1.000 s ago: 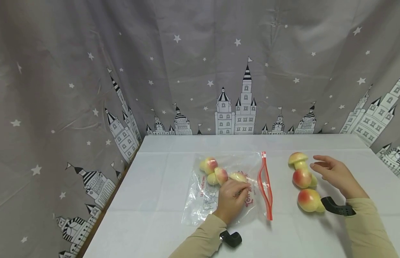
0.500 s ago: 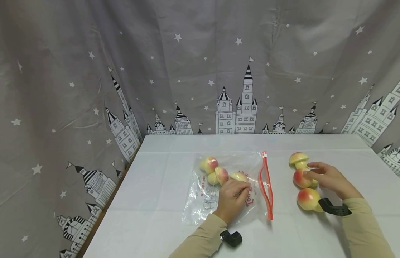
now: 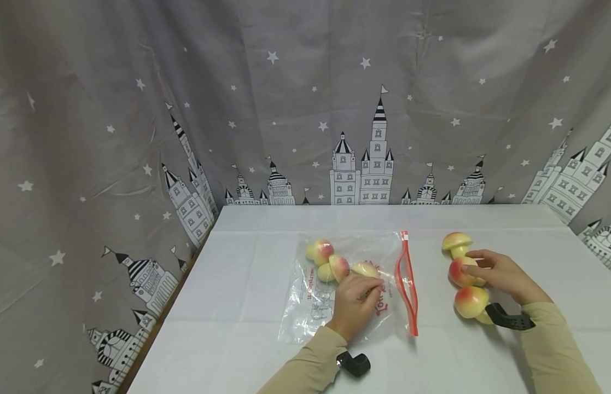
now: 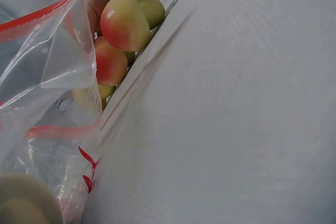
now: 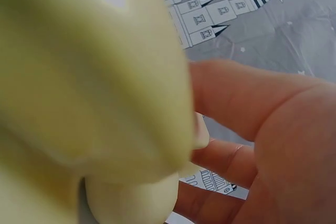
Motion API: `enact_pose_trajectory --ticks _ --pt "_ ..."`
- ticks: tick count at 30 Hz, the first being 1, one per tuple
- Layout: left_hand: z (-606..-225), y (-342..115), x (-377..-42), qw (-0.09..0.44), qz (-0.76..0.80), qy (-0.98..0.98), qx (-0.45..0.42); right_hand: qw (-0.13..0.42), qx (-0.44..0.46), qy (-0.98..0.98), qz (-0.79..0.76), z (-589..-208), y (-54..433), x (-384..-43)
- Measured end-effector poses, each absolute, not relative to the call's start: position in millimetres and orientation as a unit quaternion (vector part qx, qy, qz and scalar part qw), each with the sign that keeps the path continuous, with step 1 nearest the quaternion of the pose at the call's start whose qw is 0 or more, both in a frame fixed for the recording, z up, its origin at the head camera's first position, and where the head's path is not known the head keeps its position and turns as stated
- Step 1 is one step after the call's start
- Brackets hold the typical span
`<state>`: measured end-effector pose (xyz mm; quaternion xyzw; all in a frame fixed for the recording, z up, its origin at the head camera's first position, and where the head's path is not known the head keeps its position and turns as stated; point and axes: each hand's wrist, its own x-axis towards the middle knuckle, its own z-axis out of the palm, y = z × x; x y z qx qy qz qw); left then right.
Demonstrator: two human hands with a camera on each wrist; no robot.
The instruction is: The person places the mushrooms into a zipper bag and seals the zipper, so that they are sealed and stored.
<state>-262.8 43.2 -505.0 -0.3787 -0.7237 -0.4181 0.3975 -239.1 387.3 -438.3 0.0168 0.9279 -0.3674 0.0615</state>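
A clear zip bag (image 3: 297, 320) with a red zip strip lies flat on the table, its mouth facing right. Inside are toy mushrooms, yellow with pinkish-red caps: one at the back left (image 3: 323, 251), one beside it (image 3: 339, 267), and a paler one (image 3: 364, 269). My left hand (image 3: 351, 306) pinches the bag's film near the middle. To the right, three more mushrooms stand in a column. My right hand (image 3: 504, 278) grips the middle mushroom (image 3: 461, 272) between thumb and fingers. In the right wrist view, a near mushroom (image 5: 100, 93) hides part of that grip.
Behind the gripped mushroom lies another mushroom (image 3: 456, 242); in front of it sits the third mushroom (image 3: 471, 302), close to the right wrist's black camera (image 3: 509, 317). A white cloth covers the table (image 3: 226, 306). A grey curtain (image 3: 285, 109) hangs beyond its far edge.
My right hand has come left and down onto the middle mushroom, and its thumb and fingers have closed round it. The left hand and the bag have stayed put.
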Motion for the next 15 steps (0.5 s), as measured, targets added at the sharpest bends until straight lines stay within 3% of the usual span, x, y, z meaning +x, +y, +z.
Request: enact_pose_trajectory --ticks 15 --pt "-505.9 43.5 -263.4 0.397 -0.422 -0.722 -0.379 0.054 0.021 0.931 -0.362 -430.1 385.5 -235.2"
